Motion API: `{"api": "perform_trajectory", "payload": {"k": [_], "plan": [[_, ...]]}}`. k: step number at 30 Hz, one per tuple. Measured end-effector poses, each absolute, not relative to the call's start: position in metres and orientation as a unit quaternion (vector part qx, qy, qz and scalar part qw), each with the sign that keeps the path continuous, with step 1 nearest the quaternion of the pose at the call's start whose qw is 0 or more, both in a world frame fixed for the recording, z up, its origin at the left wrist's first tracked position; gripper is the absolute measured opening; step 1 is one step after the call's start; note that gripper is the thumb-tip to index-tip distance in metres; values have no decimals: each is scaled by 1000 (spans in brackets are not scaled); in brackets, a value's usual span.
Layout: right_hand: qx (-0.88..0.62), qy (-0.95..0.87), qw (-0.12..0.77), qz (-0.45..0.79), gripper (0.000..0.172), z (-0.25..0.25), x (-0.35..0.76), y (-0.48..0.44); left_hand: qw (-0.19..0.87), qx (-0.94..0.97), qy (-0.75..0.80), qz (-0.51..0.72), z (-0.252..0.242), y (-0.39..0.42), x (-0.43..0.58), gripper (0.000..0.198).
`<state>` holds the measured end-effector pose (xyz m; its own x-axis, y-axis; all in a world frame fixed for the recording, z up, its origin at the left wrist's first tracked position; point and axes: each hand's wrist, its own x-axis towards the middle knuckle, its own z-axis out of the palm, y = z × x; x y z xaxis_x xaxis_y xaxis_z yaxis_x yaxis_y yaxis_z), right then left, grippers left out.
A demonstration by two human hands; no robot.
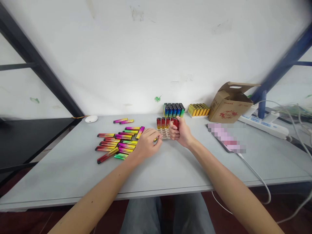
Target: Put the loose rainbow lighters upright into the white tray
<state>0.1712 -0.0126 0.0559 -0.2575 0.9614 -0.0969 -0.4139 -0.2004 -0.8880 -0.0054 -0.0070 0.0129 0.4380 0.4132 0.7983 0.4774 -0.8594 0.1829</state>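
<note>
Right hand around red lighter, left hand grip unclear, carton, phone at right

I see bare tabletop in front of the tray, room for a hand to slide in between the person's forearms. Blue lighters block behind it, loose lighters and the left hand its left, the right hand its right.

Right hand grips red lighter (upright) at pale tray; left hand beside loose lighters.
</note>
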Motion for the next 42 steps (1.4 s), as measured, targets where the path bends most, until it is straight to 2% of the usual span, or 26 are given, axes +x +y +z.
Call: {"api": "perform_trajectory", "payload": {"k": [12,21,24,30,34,38,42], "plan": [[-262,-394,511,717,48,46,180,-6,31,-833,-248,-493,17,-10,-6,15],[-233,-349,567,709,50,50,182,-8,28,-833,-248,-494,17,-12,-6,14],[-204,-332,581,715,46,53,184,-9,29,-830,-256,-494,17,-11,-6,14],[-214,-350,591,695,26,57,195,-4,36,-829,-246,-500,16,-10,-6,14],[-277,-411,609,619,27,52,204,6,34,-833,-243,-495,16,-11,-5,14],[-398,-468,653,442,34,37,215,21,36,-835,-247,-490,16,-9,-6,15],[-504,-514,592,363,47,22,228,33,39,-837,-257,-481,15,-6,-9,15]]}}
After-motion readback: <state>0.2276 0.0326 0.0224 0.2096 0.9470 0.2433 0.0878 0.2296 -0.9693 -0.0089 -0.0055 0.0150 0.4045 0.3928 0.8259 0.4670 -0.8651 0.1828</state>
